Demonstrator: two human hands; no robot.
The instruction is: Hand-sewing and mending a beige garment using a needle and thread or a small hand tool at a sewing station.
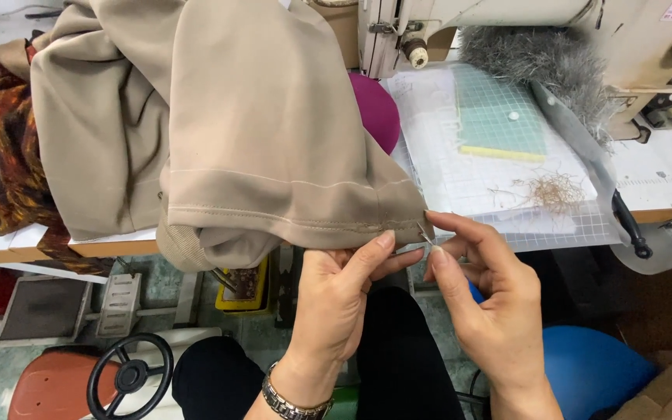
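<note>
Plainly, one beige stitched garment (274, 148) is draped over the desk's front edge, its hem pinched by the left hand (336, 295); a thin needle-like tool (425, 233) (one only) is clamped in the right hand (484, 295).

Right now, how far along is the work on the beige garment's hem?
Done: the beige garment shows stitch lines along its hem. In hand: the left hand pinches the hem's corner while the right hand works a small metal tool at its edge, grip shut on it. Left: the seam near the fingers looks rough; loose thread clippings lie on the sewing table.
</note>
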